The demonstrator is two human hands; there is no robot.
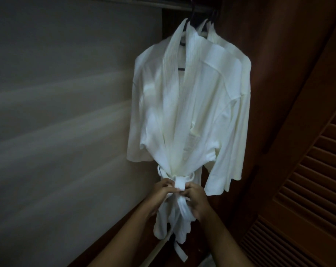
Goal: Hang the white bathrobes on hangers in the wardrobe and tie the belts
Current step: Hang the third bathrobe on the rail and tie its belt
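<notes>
A white bathrobe (180, 105) hangs on a dark hanger (191, 16) from the wardrobe rail (136, 1). A second white bathrobe (238, 116) hangs right behind it, mostly covered. The front robe's belt (179, 183) is wrapped round its waist with a knot at the front, and its loose ends (179, 245) hang down. My left hand (160, 191) pinches the belt at the left of the knot. My right hand (197, 197) grips the belt just to the right and below it. Both hands touch the knot.
A pale wall panel (67, 112) fills the left side. Brown wardrobe wood (267, 54) stands behind the robes, and a louvred wooden door (307, 180) stands open at the right. The view is dim and slightly blurred.
</notes>
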